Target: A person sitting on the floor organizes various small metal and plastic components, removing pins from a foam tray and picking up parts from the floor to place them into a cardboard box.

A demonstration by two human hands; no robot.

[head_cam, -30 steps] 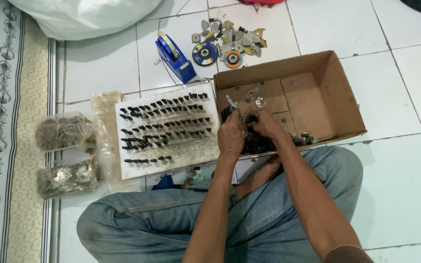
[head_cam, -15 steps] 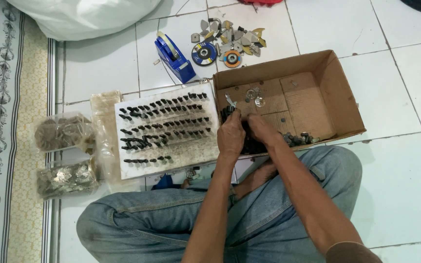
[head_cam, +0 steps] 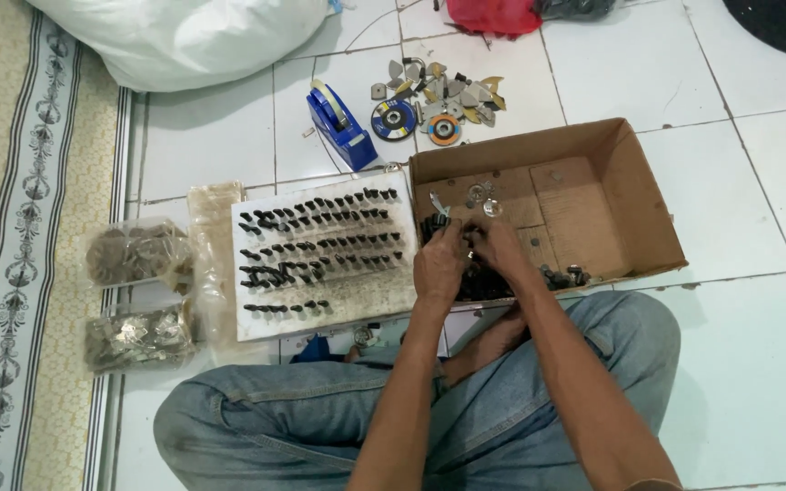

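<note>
On the white tiled floor [head_cam: 757, 364] a person sits cross-legged before an open brown cardboard box [head_cam: 593, 200], beside a white board [head_cam: 320, 255] lined with rows of small dark pieces. Since a second ago both hands have drawn slightly closer over the heap of small black metal parts [head_cam: 484, 284] in the box's near-left corner. The left hand [head_cam: 438, 265] and right hand [head_cam: 500, 247] have fingers pinched narrowly on a small part between them, too small to identify. Nearby lie a blue tape dispenser [head_cam: 340, 127], grinding discs [head_cam: 394, 119] and two clear bags [head_cam: 136, 300]; nothing blocks the hands.
</note>
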